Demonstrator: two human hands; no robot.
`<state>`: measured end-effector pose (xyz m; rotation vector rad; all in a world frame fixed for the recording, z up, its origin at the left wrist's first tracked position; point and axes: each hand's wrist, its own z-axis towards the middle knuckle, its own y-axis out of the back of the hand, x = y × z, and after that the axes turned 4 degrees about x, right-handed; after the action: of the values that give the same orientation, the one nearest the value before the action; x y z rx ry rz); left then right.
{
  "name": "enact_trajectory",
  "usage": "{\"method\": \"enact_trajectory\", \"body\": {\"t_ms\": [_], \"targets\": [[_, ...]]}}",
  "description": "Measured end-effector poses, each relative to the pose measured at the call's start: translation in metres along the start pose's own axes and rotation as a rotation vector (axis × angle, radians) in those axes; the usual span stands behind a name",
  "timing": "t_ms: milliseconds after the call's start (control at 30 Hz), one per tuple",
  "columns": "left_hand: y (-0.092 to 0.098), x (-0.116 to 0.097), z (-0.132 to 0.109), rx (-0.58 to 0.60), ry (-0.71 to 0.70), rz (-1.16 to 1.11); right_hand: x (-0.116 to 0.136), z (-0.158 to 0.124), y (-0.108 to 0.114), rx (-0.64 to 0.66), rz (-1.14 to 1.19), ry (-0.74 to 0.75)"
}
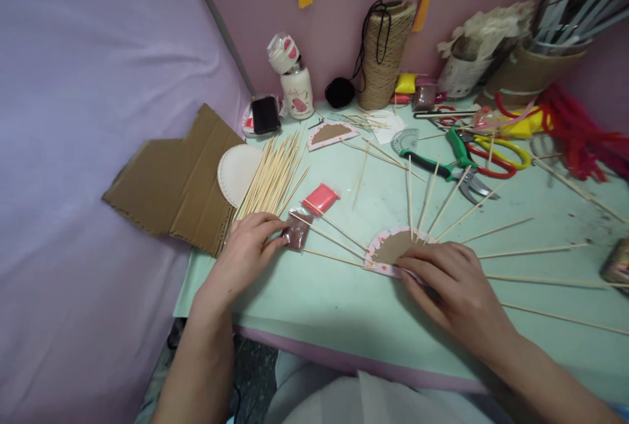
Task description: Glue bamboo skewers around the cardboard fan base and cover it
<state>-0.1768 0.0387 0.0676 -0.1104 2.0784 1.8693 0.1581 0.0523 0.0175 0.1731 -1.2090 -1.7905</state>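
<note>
My right hand [449, 280] lies flat, fingers stretched, pressing on a half-round paper plate piece [390, 247] with a brown centre. Several thin wooden skewers [511, 253] fan out from under it across the pale green table [344, 306]. My left hand [248, 244] rests at the near end of a bundle of loose skewers [272, 175], fingers curled, its fingertips touching a small packet of brown powder [297, 231]. A red packet [320, 198] lies just beyond it.
A white paper plate [236, 172] and folded cardboard [171, 181] lie at the left edge. Green-handled pliers [442, 165], red and yellow scissors [496, 155], a twine spool [383, 50], a phone [265, 114], a jar [296, 90] and red pipe cleaners [584, 135] crowd the back.
</note>
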Motion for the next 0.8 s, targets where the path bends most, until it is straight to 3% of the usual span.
{"method": "enact_trajectory", "body": {"t_ms": [267,567,667,800], "targets": [[-0.002,-0.003,0.02,-0.058,-0.057,-0.041,0.0,0.001,0.001,0.02,-0.015,0.024],[-0.006,0.002,0.055,-0.067,-0.085,-0.017,0.008,0.046,0.007,0.123,-0.002,-0.102],[0.0,-0.002,0.072,-0.039,-0.196,0.005,0.003,0.048,0.005,0.15,-0.019,-0.162],[-0.001,-0.016,0.092,0.108,-0.396,-0.002,0.001,0.032,0.002,0.203,0.04,-0.255]]}}
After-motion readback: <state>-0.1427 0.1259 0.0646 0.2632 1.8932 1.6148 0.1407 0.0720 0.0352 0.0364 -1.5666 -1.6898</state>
